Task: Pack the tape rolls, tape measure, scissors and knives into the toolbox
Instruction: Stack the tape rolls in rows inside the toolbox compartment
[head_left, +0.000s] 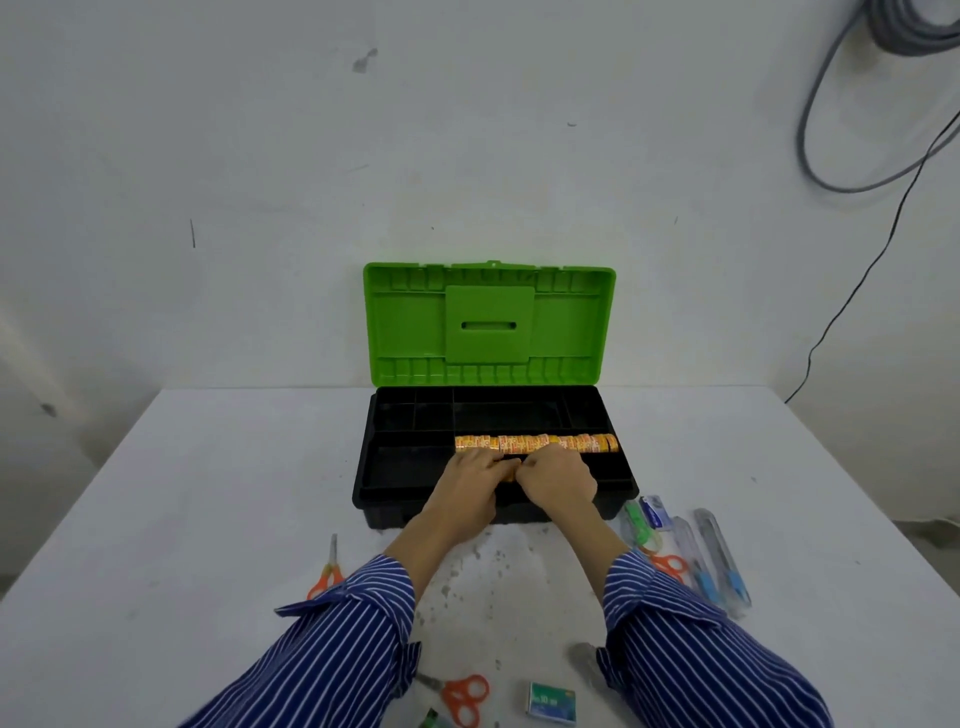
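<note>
- Tape rolls (536, 443), orange and yellow, lie in a row on edge in the tray of the toolbox (405, 467), in a long compartment toward its 3 o'clock side.
- Both hands meet at the row's 6 o'clock: the left hand (470, 480) and right hand (558, 478) have their fingers curled round a further orange roll (510, 472) between them, mostly hidden.
- Toolbox is black, its green lid (488, 325) standing open at 12 o'clock against the wall.
- On the white table (182, 493), orange-handled scissors (327, 571) lie at 8 o'clock of the box, another pair (462, 699) at 6 o'clock.
- At 4 o'clock lie blue-handled knives (724, 561) in clear sleeves, beside a green-handled tool (636, 519).
- A small green box (551, 702) sits near the lower scissors.
</note>
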